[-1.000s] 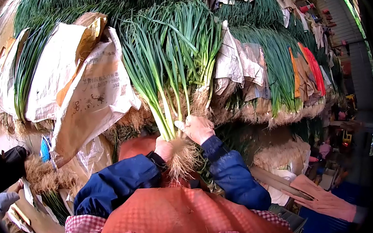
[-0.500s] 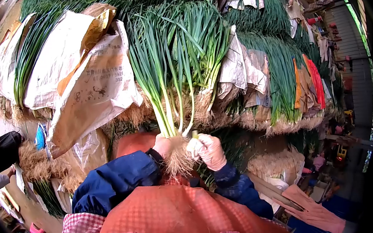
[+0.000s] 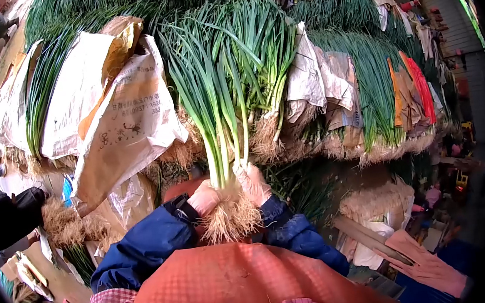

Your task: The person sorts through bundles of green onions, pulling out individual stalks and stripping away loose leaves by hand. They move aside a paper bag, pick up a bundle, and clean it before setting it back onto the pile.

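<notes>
Both of my hands hold a bunch of green onions (image 3: 222, 147) by the white stalks, just above the roots. My left hand (image 3: 204, 198) is closed around the left side of the bunch. On the right side, my right hand (image 3: 253, 184), in a pale glove, has its fingers wrapped round the stalks. The pale, stringy roots (image 3: 232, 217) hang between my wrists, over the orange apron (image 3: 232, 277). The long leaves point away from me and rest against the heap of green onions behind.
A printed sack (image 3: 132, 113) lies on the heap at the left. More onion bundles (image 3: 358, 74) with cloths and sacks extend right. A wooden bar (image 3: 373, 238) and a pink glove (image 3: 429, 265) are at lower right. Another person's dark sleeve (image 3: 7, 217) is at far left.
My right hand has moved left and up onto the stalks, having been apart at the right with something small. The stalks are closer together, and the view has shifted slightly.
</notes>
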`<state>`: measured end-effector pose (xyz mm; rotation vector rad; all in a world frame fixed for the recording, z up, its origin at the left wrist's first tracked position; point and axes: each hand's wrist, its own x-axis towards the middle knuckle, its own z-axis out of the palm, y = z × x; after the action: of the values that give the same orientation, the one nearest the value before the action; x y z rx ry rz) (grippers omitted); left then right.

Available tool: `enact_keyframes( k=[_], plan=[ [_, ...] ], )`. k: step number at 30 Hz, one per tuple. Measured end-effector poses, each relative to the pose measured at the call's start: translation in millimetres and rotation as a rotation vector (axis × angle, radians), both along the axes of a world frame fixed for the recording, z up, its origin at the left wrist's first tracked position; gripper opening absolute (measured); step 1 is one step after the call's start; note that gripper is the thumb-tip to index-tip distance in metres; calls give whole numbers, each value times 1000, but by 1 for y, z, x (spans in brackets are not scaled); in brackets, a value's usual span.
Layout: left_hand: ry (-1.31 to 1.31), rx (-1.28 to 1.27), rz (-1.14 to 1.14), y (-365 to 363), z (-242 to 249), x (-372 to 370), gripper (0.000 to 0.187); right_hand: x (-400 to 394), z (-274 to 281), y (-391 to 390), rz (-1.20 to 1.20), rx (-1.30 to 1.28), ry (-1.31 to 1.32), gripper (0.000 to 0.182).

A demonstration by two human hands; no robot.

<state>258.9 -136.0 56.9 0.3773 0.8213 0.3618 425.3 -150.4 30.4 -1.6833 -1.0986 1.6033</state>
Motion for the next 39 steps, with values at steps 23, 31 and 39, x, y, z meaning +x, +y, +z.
enact_keyframes(
  k=[23,31,39],
  plan=[
    [-312,-421,382,5,-26,-12,31,4,-16,53,333,-45,372,35],
    [-172,-161,467,3,-29,9,33,-1,-76,59,211,218,-221,16],
    [-311,-346,516,-13,-38,-9,37,8,-3,91,204,-337,780,19]
  ],
)
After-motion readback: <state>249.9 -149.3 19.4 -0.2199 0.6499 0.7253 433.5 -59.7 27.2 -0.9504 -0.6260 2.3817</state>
